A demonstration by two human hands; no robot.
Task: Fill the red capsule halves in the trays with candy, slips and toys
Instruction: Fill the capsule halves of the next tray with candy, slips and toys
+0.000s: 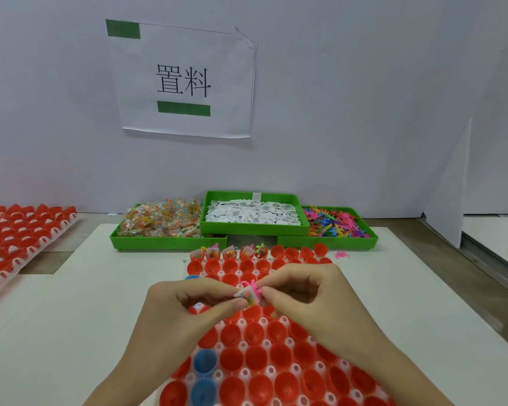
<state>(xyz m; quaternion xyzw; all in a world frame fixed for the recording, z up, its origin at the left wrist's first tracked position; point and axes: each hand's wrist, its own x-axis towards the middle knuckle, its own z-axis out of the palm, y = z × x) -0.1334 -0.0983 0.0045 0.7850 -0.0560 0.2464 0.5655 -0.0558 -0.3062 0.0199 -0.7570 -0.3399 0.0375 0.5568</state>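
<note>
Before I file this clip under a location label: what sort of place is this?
Probably a small hand-assembly or packing station. Three green bins hold sorted candy, paper slips and plastic toys, trays of red capsule halves cover the table, and a printed sign hangs on the wall.

A single wide-angle view looks from the person's head, forward and steeply down, close over the white plastic tray of red capsule halves [264,356] that fills the bottom edge. Facing the white back wall [349,98], it takes in three green plastic bins [254,228] farther off on the white surface [85,303]. Straight edges bend near the borders.
</note>
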